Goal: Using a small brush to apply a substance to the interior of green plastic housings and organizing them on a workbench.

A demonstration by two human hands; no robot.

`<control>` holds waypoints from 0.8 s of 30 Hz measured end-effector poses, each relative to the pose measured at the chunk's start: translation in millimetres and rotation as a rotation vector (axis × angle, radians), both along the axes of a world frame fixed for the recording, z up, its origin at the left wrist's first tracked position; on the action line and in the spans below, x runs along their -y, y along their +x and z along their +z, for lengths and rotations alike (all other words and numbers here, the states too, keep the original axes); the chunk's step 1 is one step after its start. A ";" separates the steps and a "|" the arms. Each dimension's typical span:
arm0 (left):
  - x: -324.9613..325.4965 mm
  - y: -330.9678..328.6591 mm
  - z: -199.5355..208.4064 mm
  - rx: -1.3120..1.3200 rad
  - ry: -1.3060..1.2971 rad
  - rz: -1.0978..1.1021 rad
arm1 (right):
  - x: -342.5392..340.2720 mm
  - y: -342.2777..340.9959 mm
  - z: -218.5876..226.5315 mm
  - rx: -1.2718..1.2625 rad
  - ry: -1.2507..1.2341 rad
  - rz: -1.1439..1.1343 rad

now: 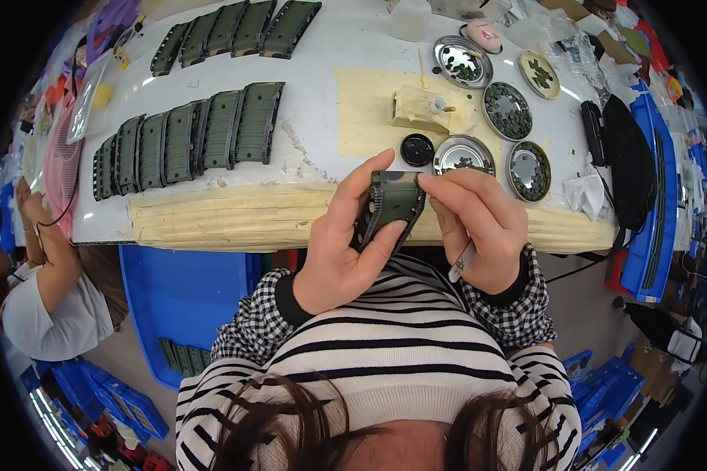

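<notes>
**Both your hands hold one green track piece at the table's near edge**

The white table is your landmark. On its left half lie two rows of green track pieces, the second row farther from you. Below the table's near edge, to your left, stands a blue bin. On the table's right half sit five round metal dishes holding small dark parts, with a black cap beside the nearest dish.

Just over the table's near edge, your left hand is wrapped around a green track piece, thumb along its lower side. Your right hand pinches the piece's top right corner with its fingertips and keeps a white pen-like tool tucked under the palm.
</notes>
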State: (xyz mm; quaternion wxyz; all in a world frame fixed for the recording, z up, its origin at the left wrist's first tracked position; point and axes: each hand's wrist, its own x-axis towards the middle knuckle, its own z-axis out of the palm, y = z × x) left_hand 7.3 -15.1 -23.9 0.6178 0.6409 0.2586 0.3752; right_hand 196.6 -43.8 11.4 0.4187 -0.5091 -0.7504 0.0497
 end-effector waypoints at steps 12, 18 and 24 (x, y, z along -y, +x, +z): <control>-4.7 1.0 10.8 0.149 -0.407 -0.023 | 5.9 129.1 -4.4 0.191 -0.349 -0.324; -0.6 -2.1 6.8 0.193 -0.323 0.011 | -6.8 138.3 -7.7 0.152 -0.485 -0.268; -8.5 -11.4 -0.8 -0.063 -0.063 -0.057 | 2.3 114.1 9.7 0.155 -0.403 -0.337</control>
